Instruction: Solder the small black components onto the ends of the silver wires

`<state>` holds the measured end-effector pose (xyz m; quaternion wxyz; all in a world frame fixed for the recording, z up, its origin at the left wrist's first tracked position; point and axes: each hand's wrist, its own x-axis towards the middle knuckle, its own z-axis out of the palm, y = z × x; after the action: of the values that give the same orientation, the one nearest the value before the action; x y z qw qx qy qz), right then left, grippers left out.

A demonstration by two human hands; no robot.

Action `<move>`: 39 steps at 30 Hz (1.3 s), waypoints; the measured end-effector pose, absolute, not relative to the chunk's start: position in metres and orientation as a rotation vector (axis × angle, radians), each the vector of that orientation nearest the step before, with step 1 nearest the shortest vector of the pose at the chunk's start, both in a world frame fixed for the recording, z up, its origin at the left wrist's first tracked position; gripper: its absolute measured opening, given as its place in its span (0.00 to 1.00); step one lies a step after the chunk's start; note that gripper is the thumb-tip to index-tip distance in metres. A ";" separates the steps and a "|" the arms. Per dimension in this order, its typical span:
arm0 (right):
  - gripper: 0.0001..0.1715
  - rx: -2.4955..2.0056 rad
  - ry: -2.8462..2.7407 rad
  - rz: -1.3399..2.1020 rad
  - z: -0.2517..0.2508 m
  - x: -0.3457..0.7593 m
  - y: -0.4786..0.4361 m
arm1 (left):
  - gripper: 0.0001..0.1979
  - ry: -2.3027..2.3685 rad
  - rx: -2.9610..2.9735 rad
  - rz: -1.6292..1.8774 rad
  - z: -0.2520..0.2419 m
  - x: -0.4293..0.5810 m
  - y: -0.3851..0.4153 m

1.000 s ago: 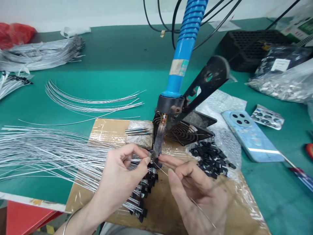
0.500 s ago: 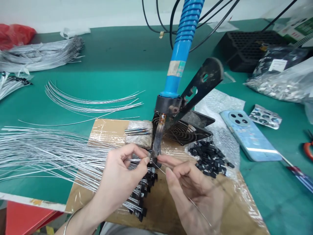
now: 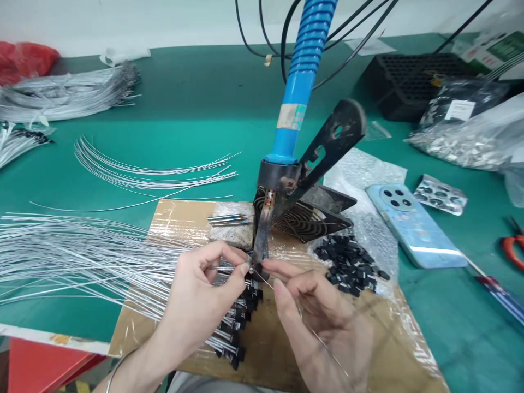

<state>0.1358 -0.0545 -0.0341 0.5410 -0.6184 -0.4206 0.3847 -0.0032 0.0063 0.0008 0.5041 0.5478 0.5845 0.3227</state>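
Observation:
My left hand (image 3: 204, 289) is closed in a pinch on the end of a thin grey wire, right at the tip of the soldering iron (image 3: 262, 237). The iron points down, clamped in a black holder under its blue handle (image 3: 305, 65). Thin solder wire (image 3: 329, 352) runs through my right hand (image 3: 323, 316), whose thumb and fingers guide its free end to the iron's tip. The exact joint is small and partly covered by fingertips. Beneath my left hand, many grey wires (image 3: 82, 245) end in small black connectors (image 3: 235, 355).
A cardboard sheet (image 3: 278, 349) lies under the work. Right of the iron are loose black housings (image 3: 352, 265), a blue phone (image 3: 421, 229) and red-handled pliers (image 3: 511, 251). A fan-like black grille (image 3: 303, 218) stands behind the tip. More wire bundles (image 3: 69, 93) lie back left.
The view has shifted slightly. My right fingers are a little closer to the iron's tip, with less solder wire showing between them. My left hand keeps its pinch.

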 end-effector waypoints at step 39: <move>0.11 -1.493 -1.099 0.789 -0.033 0.135 -0.055 | 0.04 1.370 1.343 0.818 0.001 -0.002 0.006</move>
<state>0.1347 -0.0555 -0.0330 0.5340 -0.6266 -0.4611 0.3310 -0.0024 0.0059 0.0006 0.5041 0.5561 0.5673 0.3388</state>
